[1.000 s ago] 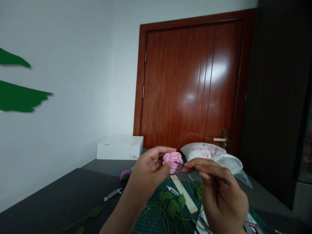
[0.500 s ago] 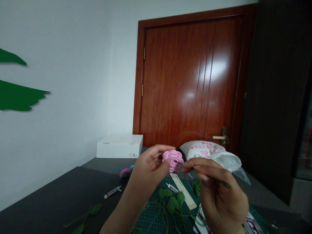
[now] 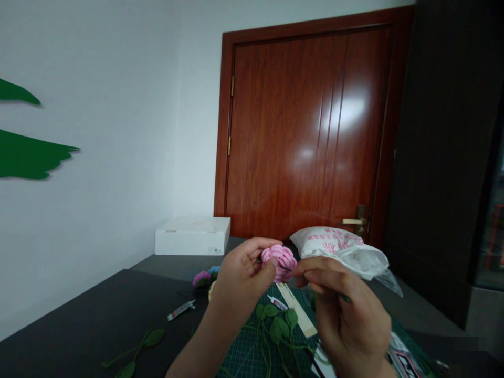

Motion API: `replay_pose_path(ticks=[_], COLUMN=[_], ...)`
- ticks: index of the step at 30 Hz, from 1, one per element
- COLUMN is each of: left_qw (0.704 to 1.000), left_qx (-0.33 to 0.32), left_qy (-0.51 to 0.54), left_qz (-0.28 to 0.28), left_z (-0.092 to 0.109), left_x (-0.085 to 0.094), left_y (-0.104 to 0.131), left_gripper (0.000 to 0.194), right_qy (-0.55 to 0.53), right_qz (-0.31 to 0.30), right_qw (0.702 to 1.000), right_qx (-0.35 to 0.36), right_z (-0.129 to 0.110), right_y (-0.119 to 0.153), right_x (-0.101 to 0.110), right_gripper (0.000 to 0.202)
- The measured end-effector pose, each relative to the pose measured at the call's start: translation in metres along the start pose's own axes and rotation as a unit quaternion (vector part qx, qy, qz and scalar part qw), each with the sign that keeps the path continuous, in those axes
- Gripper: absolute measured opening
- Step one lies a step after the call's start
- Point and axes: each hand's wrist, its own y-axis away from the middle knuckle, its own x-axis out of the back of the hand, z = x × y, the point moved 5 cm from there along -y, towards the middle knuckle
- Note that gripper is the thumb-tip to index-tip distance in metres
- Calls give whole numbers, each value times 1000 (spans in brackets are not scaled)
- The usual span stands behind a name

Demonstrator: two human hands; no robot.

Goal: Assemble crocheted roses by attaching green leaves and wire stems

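Note:
A pink crocheted flower (image 3: 277,256) of thick yarn is pinched between the thumb and fingers of my left hand (image 3: 252,268). My right hand (image 3: 346,299) is closed around a slim crochet hook (image 3: 285,269), whose dark shaft reaches the flower's lower right side. Its green handle end shows behind my right fingers. Whether the hook's tip is inside the yarn or only against it, I cannot tell. Beneath both hands lies a green cutting mat (image 3: 244,346) with green crocheted leaves (image 3: 279,328) on long stems.
A cream ruler-like strip (image 3: 301,312) and a small glue tube (image 3: 277,302) lie on the mat. Another tube (image 3: 181,310), a leafy stem (image 3: 153,338) and a purple flower (image 3: 201,278) are on the left. Behind stand a white box (image 3: 192,236) and a white plastic bag (image 3: 326,241).
My right hand has shifted slightly left and its hook tilts differently. The pink flower has turned a little in my left hand and sits slightly lower. A cream-coloured item now shows beside my left wrist.

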Motion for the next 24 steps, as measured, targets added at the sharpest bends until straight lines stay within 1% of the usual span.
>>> replay_pose_path(ticks=[5, 9, 17, 24], left_qw=[1000, 1000, 999, 1000], left_qx=[-12, -16, -25, -28], left_qy=[4, 1, -7, 4], left_qz=[15, 18, 20, 4], left_z=[4, 3, 0, 1], left_x=[-1, -2, 1, -1], left_y=[2, 3, 0, 0], left_gripper=[27, 26, 23, 22], right_qy=[6, -6, -37, -16], right_qz=[-3, 1, 7, 11], right_qw=[1000, 1000, 999, 1000], right_qx=[-2, -4, -12, 1], right_z=[0, 0, 1, -1], right_y=[-1, -1, 4, 1], right_x=[0, 1, 1, 0], right_gripper=[26, 25, 33, 29])
